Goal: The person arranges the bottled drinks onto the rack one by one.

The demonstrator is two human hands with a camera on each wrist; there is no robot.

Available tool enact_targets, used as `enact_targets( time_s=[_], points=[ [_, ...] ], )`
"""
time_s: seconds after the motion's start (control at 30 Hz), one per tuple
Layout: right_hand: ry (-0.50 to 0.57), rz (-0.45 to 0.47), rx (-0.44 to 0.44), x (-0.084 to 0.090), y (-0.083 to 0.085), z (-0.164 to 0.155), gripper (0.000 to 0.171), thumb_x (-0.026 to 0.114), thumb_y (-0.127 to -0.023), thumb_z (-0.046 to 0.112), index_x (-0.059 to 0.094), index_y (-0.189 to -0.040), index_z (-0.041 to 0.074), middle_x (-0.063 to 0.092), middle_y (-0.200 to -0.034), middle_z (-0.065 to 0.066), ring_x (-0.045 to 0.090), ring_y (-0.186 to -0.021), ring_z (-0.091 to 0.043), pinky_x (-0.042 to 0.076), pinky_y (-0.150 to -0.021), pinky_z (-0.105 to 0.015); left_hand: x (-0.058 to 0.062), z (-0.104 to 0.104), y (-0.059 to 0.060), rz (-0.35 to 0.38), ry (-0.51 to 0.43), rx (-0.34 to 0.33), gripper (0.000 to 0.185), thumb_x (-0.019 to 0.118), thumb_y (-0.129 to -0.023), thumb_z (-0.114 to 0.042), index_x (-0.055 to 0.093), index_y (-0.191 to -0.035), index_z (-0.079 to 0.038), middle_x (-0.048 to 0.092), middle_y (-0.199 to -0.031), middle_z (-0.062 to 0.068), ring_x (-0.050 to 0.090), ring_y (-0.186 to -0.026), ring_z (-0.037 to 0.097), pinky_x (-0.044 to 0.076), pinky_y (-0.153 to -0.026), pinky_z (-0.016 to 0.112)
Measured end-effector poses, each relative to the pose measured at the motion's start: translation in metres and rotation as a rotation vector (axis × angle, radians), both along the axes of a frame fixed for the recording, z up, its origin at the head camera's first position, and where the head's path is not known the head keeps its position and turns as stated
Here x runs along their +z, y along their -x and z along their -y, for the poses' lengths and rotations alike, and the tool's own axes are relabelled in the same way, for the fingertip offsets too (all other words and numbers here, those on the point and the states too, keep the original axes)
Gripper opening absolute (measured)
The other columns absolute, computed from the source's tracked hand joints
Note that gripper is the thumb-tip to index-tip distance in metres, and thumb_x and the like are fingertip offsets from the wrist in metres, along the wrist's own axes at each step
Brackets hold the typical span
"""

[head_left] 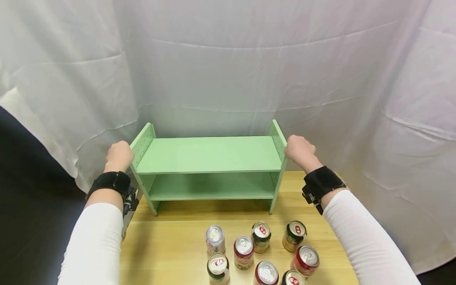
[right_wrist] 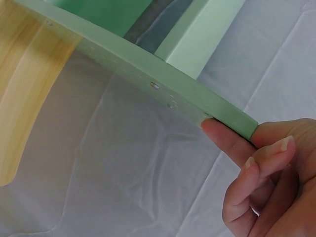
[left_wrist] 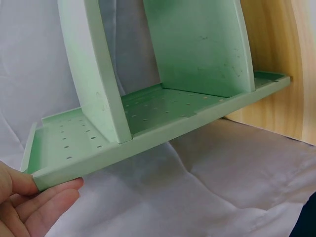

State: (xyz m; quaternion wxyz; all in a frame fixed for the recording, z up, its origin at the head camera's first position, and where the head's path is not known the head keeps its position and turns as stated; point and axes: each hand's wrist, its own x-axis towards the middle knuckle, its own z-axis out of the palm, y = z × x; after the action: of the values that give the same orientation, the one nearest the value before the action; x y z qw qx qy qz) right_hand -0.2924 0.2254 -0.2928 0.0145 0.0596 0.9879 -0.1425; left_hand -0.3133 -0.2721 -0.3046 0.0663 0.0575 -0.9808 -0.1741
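A light green two-tier shelf (head_left: 210,154) stands at the back of the wooden table, with perforated side panels. My left hand (head_left: 120,155) is at its left side panel; in the left wrist view the thumb and fingers (left_wrist: 52,205) pinch the panel's upper front corner. On the opposite side my right hand (head_left: 301,150) holds the right panel. The right wrist view shows the thumb and index finger (right_wrist: 229,140) pinching that panel's corner, the other fingers curled below. Both tiers of the shelf are bare.
Several drink cans stand upright on the table (head_left: 171,245) in front of the shelf, among them a silver can (head_left: 215,241), a red can (head_left: 244,253) and a dark green and gold can (head_left: 295,236). White cloth (head_left: 228,79) hangs behind and at the sides.
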Motion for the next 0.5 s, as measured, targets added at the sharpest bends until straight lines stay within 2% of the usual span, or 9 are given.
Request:
enact_targets(
  time_s=[0.2,0.33,0.5],
  points=[
    [0.009,-0.014,0.002,-0.0014,0.0032,0.0017,0.024,0.040,-0.086,0.005,0.044,-0.062,0.011,0.054,-0.060,-0.007,0.049,-0.056,-0.022,0.034,-0.056,-0.033,0.0000,0.0053,-0.0050,-0.042,-0.001,-0.012,0.016,0.041,-0.086,0.001,0.050,-0.074,0.006,0.049,-0.070,0.019,0.047,-0.064,0.031,0.042,-0.051,0.036],
    [0.005,-0.036,-0.002,0.0007,0.0053,0.0010,0.027,0.042,-0.088,0.007,0.046,-0.061,0.010,0.056,-0.059,-0.008,0.051,-0.055,-0.023,0.034,-0.054,-0.032,0.0009,0.0057,-0.0025,-0.048,-0.010,-0.008,0.015,0.041,-0.086,0.000,0.050,-0.075,0.005,0.049,-0.071,0.019,0.048,-0.064,0.031,0.042,-0.051,0.036],
    [0.014,-0.021,-0.025,0.0009,0.0059,-0.0029,0.025,0.041,-0.088,0.009,0.049,-0.065,0.010,0.057,-0.061,-0.008,0.053,-0.057,-0.024,0.036,-0.055,-0.032,0.0032,0.0021,0.0018,-0.041,-0.013,-0.001,0.017,0.040,-0.087,0.000,0.052,-0.078,0.007,0.051,-0.074,0.021,0.049,-0.066,0.031,0.043,-0.052,0.036]
  ],
)
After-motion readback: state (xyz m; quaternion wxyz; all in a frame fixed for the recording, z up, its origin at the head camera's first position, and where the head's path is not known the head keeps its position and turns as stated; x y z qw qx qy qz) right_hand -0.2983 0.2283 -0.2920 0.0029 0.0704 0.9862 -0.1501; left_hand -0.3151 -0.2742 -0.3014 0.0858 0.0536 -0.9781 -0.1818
